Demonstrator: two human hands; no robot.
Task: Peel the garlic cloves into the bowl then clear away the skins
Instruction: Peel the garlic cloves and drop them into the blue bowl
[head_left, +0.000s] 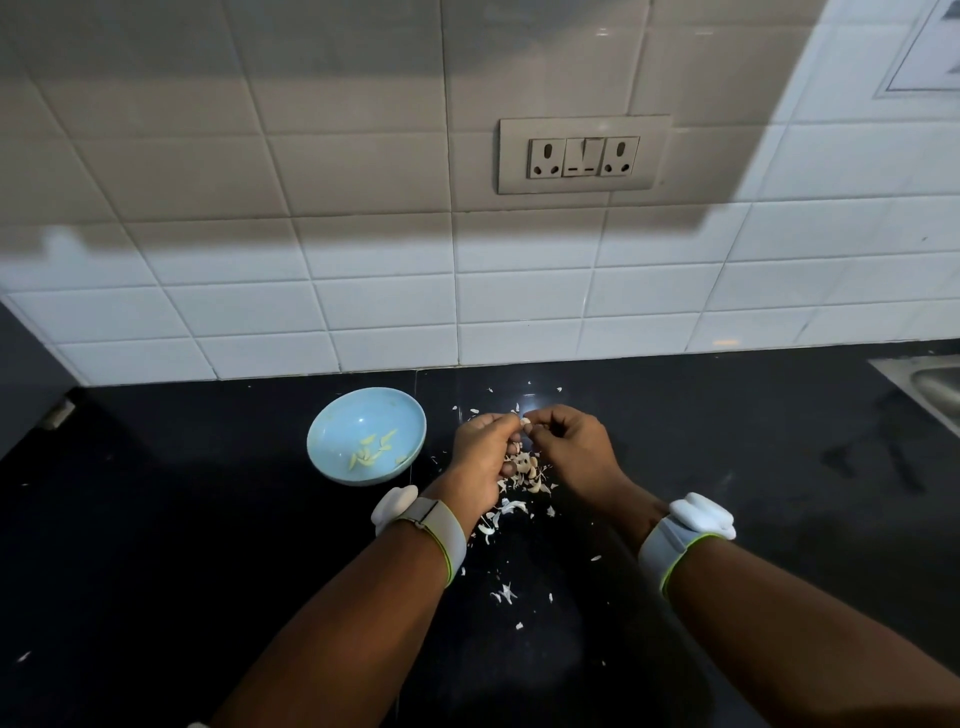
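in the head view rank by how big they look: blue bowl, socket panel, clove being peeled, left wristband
1. Socket panel
2. Blue bowl
3. Left wristband, though it is nearer the camera, so this is unsure
4. Clove, pinched between both hands

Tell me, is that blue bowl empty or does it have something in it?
Not empty. The blue bowl stands upright on the black counter, with a few pale peeled garlic cloves in its bottom, far from full.

A single wide-angle head view looks forward and down from close above the black counter (156, 519), which fills the lower half of the frame. It faces the tiled wall (363, 260) across the upper half, lines bowed by the lens.
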